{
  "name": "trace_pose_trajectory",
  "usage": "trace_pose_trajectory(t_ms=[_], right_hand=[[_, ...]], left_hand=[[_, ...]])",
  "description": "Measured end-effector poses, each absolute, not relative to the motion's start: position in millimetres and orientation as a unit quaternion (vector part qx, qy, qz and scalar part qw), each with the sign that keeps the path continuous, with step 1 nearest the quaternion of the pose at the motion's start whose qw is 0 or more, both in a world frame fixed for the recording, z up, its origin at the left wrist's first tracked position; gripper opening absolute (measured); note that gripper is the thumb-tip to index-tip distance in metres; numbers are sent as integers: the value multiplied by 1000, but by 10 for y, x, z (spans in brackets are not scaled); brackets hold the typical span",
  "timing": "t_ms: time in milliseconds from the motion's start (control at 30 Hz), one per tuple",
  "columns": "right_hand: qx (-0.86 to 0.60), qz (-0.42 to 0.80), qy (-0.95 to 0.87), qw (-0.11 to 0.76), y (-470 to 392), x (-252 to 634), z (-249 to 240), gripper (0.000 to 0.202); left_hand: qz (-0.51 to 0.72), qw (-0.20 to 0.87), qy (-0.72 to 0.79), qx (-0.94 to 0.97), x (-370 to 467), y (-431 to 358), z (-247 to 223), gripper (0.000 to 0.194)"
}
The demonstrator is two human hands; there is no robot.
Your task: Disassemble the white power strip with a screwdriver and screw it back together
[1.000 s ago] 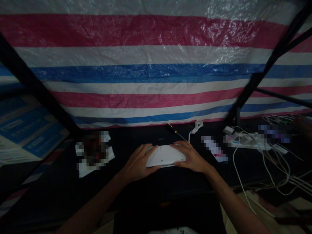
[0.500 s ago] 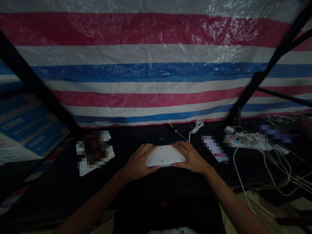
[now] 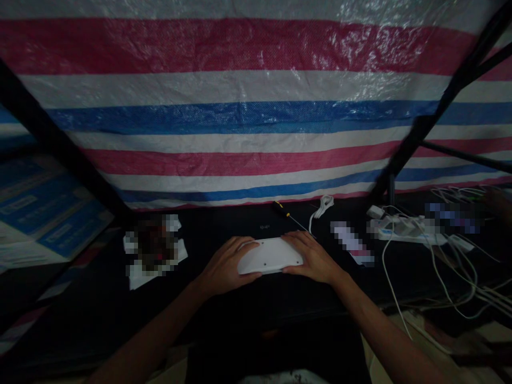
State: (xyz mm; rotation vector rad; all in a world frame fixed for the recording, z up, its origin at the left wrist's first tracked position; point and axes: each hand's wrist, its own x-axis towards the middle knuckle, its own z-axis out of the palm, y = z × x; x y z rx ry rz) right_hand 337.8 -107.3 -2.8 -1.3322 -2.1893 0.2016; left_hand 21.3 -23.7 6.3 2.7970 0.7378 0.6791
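Observation:
A flat white casing (image 3: 276, 256) with small dark screw holes lies on the black table (image 3: 224, 312) in front of me. My left hand (image 3: 232, 266) grips its left end, fingers over the far edge and thumb along the near edge. On the right end, my right hand (image 3: 310, 258) holds it the same way. Beyond the casing lies a screwdriver (image 3: 282, 209) with a black and yellow handle, its shaft pointing toward my right hand. Small dark screws (image 3: 264, 227) sit in a little group behind the casing.
Coiled white cable (image 3: 325, 204) lies at the back. A white power strip (image 3: 408, 230) with tangled cords is at the right, near a blurred item (image 3: 350, 242). Papers (image 3: 140, 274) lie at left. Black frame bars slant on both sides before a striped sheet (image 3: 240, 117).
The view has shifted very slightly. Both hands stay on the white casing, with no clear change in their grip.

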Motion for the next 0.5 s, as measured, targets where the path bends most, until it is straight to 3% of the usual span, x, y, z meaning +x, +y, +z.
trace_pose_trajectory(t_ms=[500], right_hand=[[-497, 65, -821, 275, -1067, 3378, -36, 87]], left_hand=[[212, 88, 254, 939, 202, -220, 56, 70]])
